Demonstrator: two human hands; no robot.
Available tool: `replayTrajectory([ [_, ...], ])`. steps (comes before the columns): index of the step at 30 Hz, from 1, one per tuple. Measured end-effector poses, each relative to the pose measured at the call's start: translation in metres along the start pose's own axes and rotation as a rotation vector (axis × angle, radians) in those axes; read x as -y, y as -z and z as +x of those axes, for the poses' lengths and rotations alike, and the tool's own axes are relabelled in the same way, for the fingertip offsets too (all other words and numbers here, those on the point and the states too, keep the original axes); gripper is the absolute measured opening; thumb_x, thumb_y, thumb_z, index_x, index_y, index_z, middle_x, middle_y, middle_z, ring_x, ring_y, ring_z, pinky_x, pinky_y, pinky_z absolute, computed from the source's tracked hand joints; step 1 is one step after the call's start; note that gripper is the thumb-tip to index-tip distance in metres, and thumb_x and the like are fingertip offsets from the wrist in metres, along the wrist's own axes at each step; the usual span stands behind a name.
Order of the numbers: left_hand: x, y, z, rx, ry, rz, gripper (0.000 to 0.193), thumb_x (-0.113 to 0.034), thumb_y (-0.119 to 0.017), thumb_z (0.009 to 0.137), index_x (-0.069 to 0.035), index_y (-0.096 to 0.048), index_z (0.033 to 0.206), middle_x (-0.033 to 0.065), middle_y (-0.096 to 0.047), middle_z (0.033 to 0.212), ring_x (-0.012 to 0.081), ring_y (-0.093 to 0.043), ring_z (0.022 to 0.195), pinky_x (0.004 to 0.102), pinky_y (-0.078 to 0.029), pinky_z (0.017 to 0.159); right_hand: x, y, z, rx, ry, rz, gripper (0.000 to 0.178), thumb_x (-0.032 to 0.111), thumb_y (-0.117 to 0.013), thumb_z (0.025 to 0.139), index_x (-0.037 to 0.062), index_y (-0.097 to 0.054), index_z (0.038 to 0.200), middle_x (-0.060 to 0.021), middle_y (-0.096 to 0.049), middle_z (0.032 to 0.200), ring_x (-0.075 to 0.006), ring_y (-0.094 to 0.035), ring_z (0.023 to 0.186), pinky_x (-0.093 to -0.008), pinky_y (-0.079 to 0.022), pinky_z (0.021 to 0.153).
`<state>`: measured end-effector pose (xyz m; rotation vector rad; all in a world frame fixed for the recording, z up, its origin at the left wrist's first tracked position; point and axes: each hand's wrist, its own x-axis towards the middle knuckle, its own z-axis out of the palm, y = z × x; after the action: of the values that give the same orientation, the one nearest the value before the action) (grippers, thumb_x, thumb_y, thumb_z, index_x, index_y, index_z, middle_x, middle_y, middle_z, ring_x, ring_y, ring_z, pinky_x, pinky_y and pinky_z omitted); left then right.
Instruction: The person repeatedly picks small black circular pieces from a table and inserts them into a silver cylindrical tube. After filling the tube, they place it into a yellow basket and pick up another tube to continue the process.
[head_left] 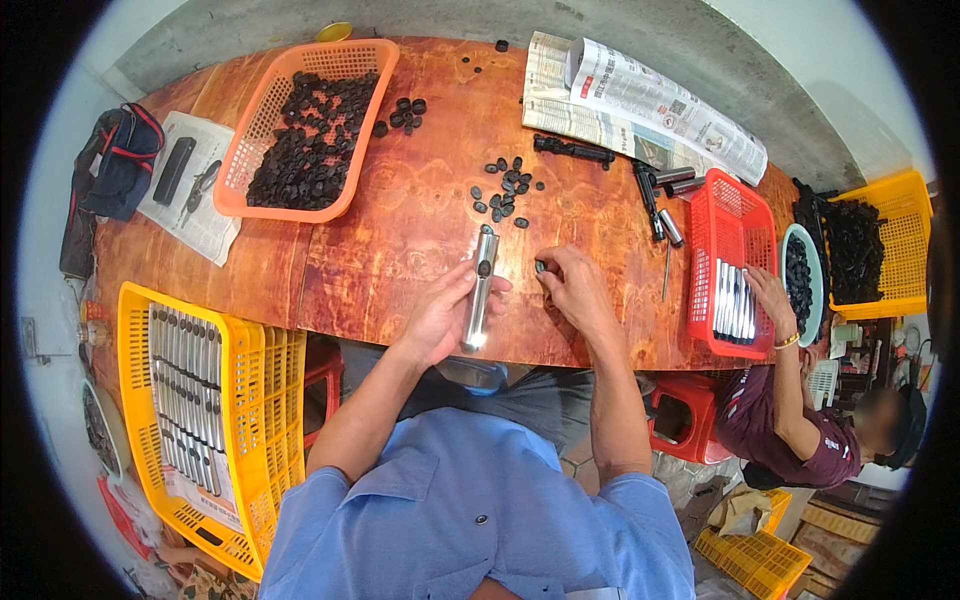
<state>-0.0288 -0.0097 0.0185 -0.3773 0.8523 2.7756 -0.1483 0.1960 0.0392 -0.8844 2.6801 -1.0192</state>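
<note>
Wooden table (400, 230) (concrete wall behind) | left hand (440, 315) grips metal tube (480, 290) – right hand (575, 290) pinches black cap (541, 266)

Wooden table (400, 230) with baskets (300, 130), newspaper (650, 100)

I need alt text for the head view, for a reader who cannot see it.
The left hand holds a silver tube over a wooden table; the right hand pinches a small black part. Loose black parts lie beyond, between an orange basket and a red one.

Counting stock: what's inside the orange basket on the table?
The orange basket holds a heap of small black ring-shaped parts. Whatever lies beneath the heap is covered.
</note>
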Motion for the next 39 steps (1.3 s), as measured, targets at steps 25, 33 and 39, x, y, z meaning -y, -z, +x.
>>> replayTrajectory([
  [25,0.022,-0.007,0.002,-0.023,-0.005,-0.023,0.034,-0.019,-0.045,0.109,-0.002,-0.049,0.139,0.0082,-0.065,0.102,0.0174,-0.066,0.085,0.0321,-0.056,0.077,0.062,-0.008,-0.018,-0.14,0.245,0.104,0.023,0.004,-0.075,0.083,0.0017,-0.071,0.105,-0.012,-0.066,0.087,-0.0273,-0.067,0.074,-0.036,-0.053,0.065],
  [33,0.022,-0.011,-0.001,-0.056,-0.006,0.061,0.029,-0.022,-0.046,0.109,-0.004,-0.052,0.131,0.008,-0.066,0.1,0.0175,-0.068,0.08,0.0295,-0.057,0.07,0.059,-0.011,-0.023,-0.248,0.398,-0.061,0.024,0.007,-0.078,0.081,0.0026,-0.073,0.104,-0.0114,-0.066,0.087,-0.0297,-0.067,0.076,-0.0375,-0.053,0.066],
  [39,0.021,-0.016,-0.008,-0.067,0.059,0.161,0.03,-0.03,-0.046,0.109,-0.003,-0.058,0.118,0.0051,-0.064,0.084,0.0134,-0.062,0.062,0.0256,-0.051,0.053,0.057,-0.016,-0.032,-0.261,0.101,0.355,0.026,0.004,-0.075,0.085,0.0025,-0.071,0.111,-0.0093,-0.067,0.093,-0.0192,-0.065,0.076,-0.0303,-0.053,0.067],
])
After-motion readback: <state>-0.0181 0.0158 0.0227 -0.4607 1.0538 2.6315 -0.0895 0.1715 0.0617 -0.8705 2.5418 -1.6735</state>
